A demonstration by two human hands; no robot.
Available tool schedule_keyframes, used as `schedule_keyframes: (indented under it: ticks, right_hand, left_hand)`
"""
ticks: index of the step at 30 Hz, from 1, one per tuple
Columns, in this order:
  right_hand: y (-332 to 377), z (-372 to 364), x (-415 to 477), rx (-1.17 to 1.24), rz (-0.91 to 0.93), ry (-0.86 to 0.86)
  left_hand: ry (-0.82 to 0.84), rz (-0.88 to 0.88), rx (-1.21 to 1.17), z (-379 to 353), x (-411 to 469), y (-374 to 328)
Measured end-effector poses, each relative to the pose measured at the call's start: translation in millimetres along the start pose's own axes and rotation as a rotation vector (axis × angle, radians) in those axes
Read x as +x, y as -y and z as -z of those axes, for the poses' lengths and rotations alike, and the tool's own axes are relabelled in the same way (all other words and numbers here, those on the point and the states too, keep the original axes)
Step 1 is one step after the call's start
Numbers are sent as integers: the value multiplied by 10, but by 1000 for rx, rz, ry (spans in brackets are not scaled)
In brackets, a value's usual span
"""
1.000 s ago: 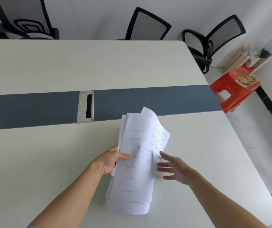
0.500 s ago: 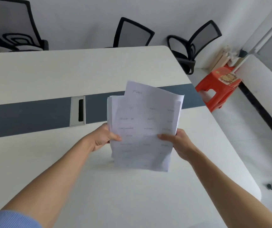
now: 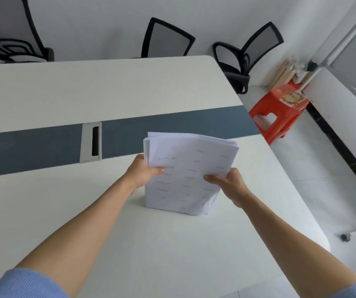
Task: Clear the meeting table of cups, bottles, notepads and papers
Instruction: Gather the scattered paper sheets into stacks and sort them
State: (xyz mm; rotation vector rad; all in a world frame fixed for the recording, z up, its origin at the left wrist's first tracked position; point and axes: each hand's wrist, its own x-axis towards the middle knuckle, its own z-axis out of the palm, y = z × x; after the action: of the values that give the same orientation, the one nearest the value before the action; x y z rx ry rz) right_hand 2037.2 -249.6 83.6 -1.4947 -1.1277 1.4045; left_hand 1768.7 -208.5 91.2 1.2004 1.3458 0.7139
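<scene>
Head view: the stack of papers point(image 3: 191, 166) is standing upright, lower edge seemingly resting on the table point(image 3: 76, 93) near its right end. Step judged as squaring: a looser hold while tapping should be letting sheets settle (top edges look uneven). Left hand point(image 3: 142, 172) and right hand point(image 3: 229, 186) are each pinching a side edge, thumbs in front.

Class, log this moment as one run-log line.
object: stack of white printed papers, upright, lower edge on white meeting table | left hand: grips left edge | right hand: grips right edge
</scene>
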Motion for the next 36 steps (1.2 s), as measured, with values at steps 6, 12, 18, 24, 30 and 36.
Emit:
schedule_keyframes:
  ticks: [6, 12, 18, 24, 30, 36]
  right_hand:
    - [-80, 85, -29, -39, 70, -32]
    - [-303, -9, 4, -89, 14, -13]
    - [-219, -204, 29, -172, -29, 11]
    - [163, -758, -105, -212, -59, 91]
    - [170, -1931, -380, -207, -112, 164]
    - [-90, -3391, -760, -129, -193, 157]
  left_hand:
    - [-61, -46, -38, -89, -11, -66]
    - [-95, 60, 25, -175, -103, 263]
    - [-115, 111, 56, -62, -264, 303]
    - [-129, 115, 0, 548, -659, 230]
    - [-163, 223, -34, 1554, -1202, 659]
    - [-151, 309, -18, 2812, -1884, 1200]
